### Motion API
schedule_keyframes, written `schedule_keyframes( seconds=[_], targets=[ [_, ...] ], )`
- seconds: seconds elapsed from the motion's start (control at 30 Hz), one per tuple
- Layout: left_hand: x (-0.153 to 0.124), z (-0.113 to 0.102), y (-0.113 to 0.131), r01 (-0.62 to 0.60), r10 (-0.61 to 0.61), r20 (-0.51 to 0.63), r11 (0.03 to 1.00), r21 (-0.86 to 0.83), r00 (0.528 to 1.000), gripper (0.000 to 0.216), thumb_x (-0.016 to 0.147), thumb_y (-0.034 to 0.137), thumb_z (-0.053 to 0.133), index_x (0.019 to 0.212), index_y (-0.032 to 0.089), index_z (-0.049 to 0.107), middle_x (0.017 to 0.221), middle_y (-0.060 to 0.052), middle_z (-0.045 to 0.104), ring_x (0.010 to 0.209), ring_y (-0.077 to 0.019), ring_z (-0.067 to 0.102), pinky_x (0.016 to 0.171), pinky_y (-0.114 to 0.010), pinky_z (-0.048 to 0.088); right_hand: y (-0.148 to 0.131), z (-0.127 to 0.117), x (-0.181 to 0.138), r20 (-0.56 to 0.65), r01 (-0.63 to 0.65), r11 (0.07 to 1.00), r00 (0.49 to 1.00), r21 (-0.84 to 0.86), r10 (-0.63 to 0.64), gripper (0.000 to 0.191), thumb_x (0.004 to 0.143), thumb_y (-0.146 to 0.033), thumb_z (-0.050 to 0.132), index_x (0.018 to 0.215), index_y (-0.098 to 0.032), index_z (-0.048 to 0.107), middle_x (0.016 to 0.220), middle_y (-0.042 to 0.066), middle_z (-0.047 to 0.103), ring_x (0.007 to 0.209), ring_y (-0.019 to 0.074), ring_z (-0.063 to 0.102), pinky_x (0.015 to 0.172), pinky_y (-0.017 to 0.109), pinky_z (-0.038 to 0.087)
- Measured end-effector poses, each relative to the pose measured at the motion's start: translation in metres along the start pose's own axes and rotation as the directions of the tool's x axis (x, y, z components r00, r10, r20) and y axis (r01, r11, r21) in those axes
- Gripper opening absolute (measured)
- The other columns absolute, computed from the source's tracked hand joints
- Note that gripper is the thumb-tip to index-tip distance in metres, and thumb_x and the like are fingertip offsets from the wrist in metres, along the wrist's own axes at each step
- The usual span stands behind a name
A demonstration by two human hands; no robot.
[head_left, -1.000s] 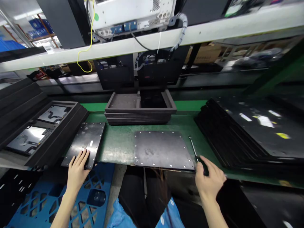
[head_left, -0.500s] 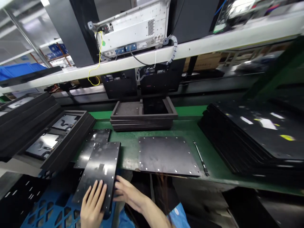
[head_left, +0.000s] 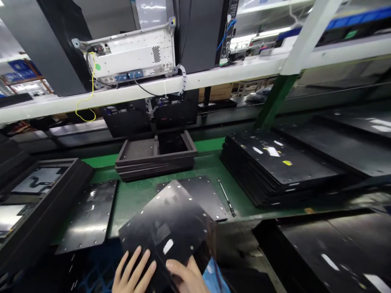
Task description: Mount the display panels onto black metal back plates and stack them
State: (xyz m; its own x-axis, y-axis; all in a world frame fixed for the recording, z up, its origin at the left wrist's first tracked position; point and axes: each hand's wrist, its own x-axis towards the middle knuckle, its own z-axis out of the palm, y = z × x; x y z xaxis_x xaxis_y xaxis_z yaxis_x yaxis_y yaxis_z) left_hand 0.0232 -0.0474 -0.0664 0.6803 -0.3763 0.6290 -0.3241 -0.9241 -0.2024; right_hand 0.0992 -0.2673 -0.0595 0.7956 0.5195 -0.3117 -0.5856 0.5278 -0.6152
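Both of my hands hold a black metal plate (head_left: 166, 228) with small holes along its edges, lifted and tilted over the near edge of the green bench. My left hand (head_left: 132, 274) lies with fingers spread against the plate's lower left. My right hand (head_left: 186, 276) grips its lower edge, thumb on top. Under it, a second black plate (head_left: 207, 195) lies flat on the green mat. A third plate (head_left: 88, 217) lies to the left. A thin screwdriver (head_left: 226, 197) rests just right of the middle plate.
A stack of dark foam trays (head_left: 155, 156) sits at the back centre. Large black panels (head_left: 275, 167) are stacked at right, with more (head_left: 330, 252) lower right. Foam trays with parts (head_left: 33, 191) stand at left. A white instrument (head_left: 131, 57) sits on the overhead shelf.
The plate has been carried from the left toward the centre and turned, now overlapping the middle plate. The camera view has swung to the right and up.
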Motion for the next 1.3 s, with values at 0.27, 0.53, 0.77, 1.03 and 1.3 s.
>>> schedule_keyframes(
  seconds=[0.27,0.53,0.77,1.03,1.3],
  targets=[
    [0.136,0.049,-0.028,-0.15,0.194,0.216,0.967,-0.205,0.957,0.08,0.099,0.007,0.057,0.172,0.035,0.038,0.169,-0.001,0.053,0.162,-0.0232,0.044,0.139,-0.051,0.029,-0.087,-0.032,0.022,-0.226,0.102,0.909,0.952,-0.404,-0.207,0.07,0.085,-0.077,0.079,0.128,-0.022,0.074,0.12,0.014,0.082,0.099,0.0321,0.08,0.081,0.043,0.063],
    [0.151,0.053,-0.059,0.073,0.148,0.547,0.93,-0.361,0.824,0.101,0.09,0.055,0.085,0.174,0.042,0.03,0.178,-0.004,0.038,0.165,-0.0347,0.038,0.135,-0.07,0.029,-0.127,-0.089,-0.02,-0.045,0.05,0.657,0.991,-0.752,-0.126,0.061,0.101,-0.074,0.062,0.086,-0.016,0.073,0.07,0.006,0.074,0.057,0.016,0.064,0.06,0.028,0.047],
    [0.18,0.083,-0.031,0.219,-0.078,0.463,0.941,-0.259,0.883,0.063,0.105,0.065,0.059,0.156,0.03,0.06,0.175,-0.01,0.045,0.165,-0.0419,0.035,0.134,-0.079,0.013,-0.22,-0.158,-0.011,-0.292,-0.152,0.252,0.604,-0.956,-0.742,0.051,0.103,-0.068,0.056,0.118,-0.021,0.069,0.084,0.003,0.071,0.077,0.023,0.068,0.075,0.033,0.05],
    [0.293,0.151,0.011,0.345,-0.233,0.485,0.926,-0.153,0.843,0.076,0.11,0.067,0.037,0.149,0.007,0.061,0.146,-0.028,0.068,0.137,-0.0444,0.061,0.121,-0.065,0.041,-0.266,-0.123,0.063,-0.286,-0.468,-0.329,0.834,-0.82,-0.472,0.031,0.116,-0.041,0.044,0.12,-0.016,0.061,0.111,0.02,0.078,0.106,0.0326,0.079,0.094,0.041,0.053],
    [0.305,0.159,0.001,0.287,-0.133,0.54,0.934,-0.211,0.831,0.072,0.109,0.07,0.038,0.138,0.01,0.064,0.133,-0.023,0.072,0.126,-0.0416,0.064,0.107,-0.055,0.047,-0.264,-0.139,0.024,-0.184,-0.237,-0.062,0.871,-0.97,-0.455,0.022,0.114,-0.035,0.042,0.111,-0.02,0.058,0.095,0.01,0.076,0.084,0.0205,0.075,0.082,0.031,0.053]
  ],
)
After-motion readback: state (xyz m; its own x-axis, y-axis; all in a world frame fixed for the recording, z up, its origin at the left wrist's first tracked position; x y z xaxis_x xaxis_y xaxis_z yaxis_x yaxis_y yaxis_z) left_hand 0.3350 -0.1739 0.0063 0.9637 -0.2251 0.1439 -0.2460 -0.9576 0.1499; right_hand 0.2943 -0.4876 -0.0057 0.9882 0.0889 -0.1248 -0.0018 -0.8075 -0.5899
